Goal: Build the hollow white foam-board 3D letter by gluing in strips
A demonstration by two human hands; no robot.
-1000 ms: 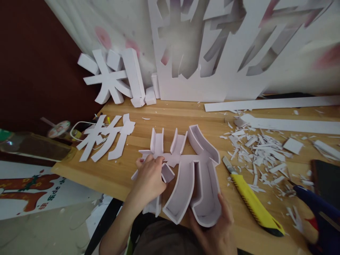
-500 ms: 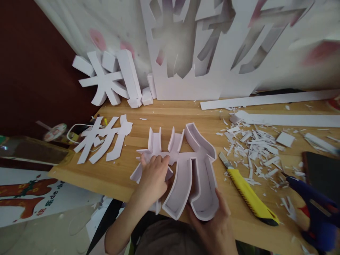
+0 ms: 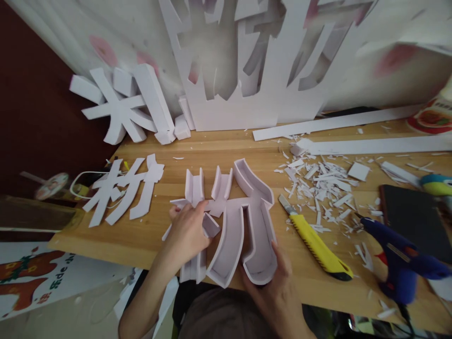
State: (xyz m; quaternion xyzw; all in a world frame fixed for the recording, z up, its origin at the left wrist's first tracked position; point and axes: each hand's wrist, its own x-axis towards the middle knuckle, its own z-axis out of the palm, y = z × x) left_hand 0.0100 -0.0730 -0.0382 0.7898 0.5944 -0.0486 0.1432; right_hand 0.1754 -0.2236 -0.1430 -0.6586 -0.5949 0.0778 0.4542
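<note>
In front of me on the table lies a white foam board character, a hollow letter with raised side walls and its open side up. My left hand reaches over its left part, fingers curled down onto the walls there; the fingertips are partly hidden. Around the rounded lower right end, my right hand grips the outside wall with the thumb on the right side. A flat cut-out character rests to the left. Just right of the hollow letter lies a yellow utility knife.
Behind stand a finished foam character and a cut-out foam sheet. Right of the knife are foam scraps, a blue glue gun and a dark flat pad. Two foam strips lie at the back right.
My view has shifted to the right, so most things appear further left. The left hand has slid slightly toward the left side of the hollow character; the right hand keeps its hold.
</note>
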